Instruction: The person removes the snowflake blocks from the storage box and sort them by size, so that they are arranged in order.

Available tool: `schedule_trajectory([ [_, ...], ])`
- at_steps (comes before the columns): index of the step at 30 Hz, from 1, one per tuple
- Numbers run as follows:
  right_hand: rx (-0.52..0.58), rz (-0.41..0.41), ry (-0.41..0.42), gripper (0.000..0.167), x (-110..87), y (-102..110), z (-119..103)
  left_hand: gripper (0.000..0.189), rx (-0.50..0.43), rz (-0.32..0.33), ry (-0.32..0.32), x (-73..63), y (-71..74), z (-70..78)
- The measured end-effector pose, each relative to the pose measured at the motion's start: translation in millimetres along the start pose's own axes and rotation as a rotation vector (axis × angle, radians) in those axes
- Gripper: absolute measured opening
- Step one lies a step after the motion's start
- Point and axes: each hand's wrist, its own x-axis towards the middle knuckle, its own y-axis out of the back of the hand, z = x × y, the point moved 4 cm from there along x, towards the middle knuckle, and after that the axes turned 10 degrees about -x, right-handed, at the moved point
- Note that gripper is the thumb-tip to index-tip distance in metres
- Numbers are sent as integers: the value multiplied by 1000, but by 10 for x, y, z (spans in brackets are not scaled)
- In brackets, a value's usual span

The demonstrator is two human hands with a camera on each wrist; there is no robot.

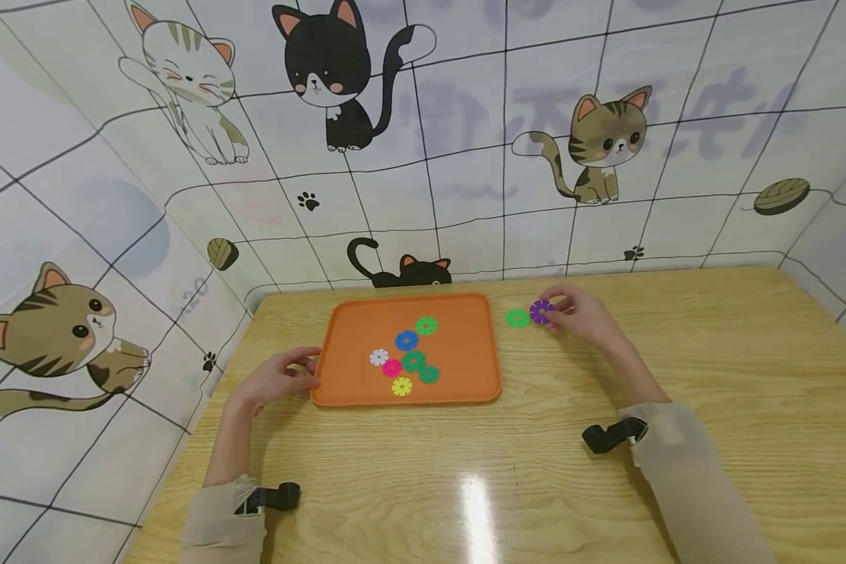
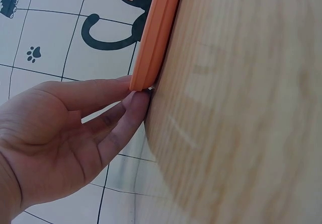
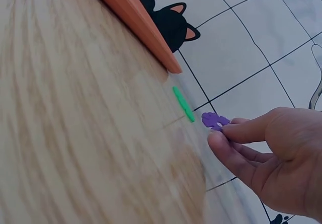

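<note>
My right hand pinches a purple notched plastic disc between thumb and fingertips, tilted just above the table. A light green notched disc lies flat on the wood to its left, apart from it. In the right wrist view the purple disc sits at the fingertips, near the green disc. Thumb and fingers of my left hand grip the left edge of an orange tray near its front corner. The left wrist view shows the tray rim between them.
Several notched discs lie in the tray: a blue disc, a white disc, a pink disc, a yellow disc and green ones. The wooden table meets a wall with cat drawings behind the tray.
</note>
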Motion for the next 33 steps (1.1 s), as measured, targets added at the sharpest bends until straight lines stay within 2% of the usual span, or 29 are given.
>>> schedule_trajectory([
  [5,-24,-32,-29,32,2,-43,54,62,-6,-2,5,-11,-5,-10],
  [12,-177,-25,-14,30,1,-45,68,63,-8,5,12,-3,11,-38],
  [15,-202,-26,-12,30,9,-43,86,62,-2,14,19,-2,10,-37],
  [27,-165,-20,-19,37,23,-2,166,64,-20,4,8,6,-9,-5],
  [33,-124,5,-13,39,-2,-11,122,63,2,8,13,-6,11,-9],
])
